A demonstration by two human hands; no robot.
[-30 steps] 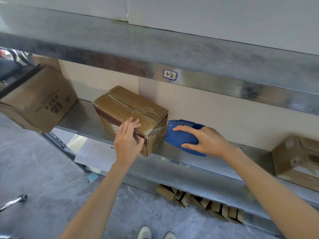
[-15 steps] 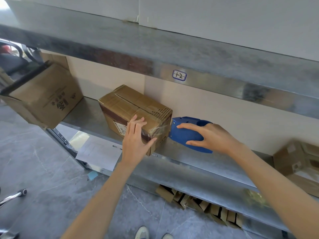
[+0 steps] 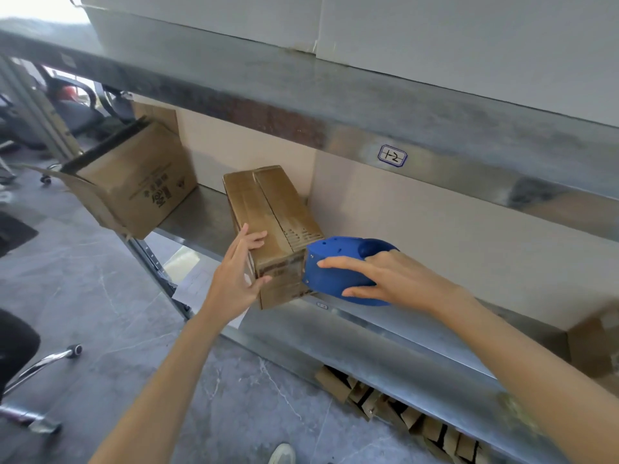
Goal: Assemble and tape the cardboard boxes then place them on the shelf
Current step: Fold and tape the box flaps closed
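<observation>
One view only, head-worn and wide-angle. It faces forward and down, the person's forearms entering from the bottom edge. Near range: the brown cardboard box (image 3: 268, 209) and blue plastic tape dispenser (image 3: 331, 249) at the grey metal shelf (image 3: 385, 333) sit mid-frame. Grey tiled floor (image 3: 100, 296) lower left.

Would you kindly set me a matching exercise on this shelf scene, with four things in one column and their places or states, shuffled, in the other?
Things:
1. blue tape dispenser
2. small cardboard box
3. large printed box
4. handwritten label

Places or states:
A. on the upper shelf's front edge
B. held in the right hand
C. tilted at the lower shelf's left end
D. gripped at its near corner by the left hand

Pairs: 1-B, 2-D, 3-C, 4-A.
</observation>
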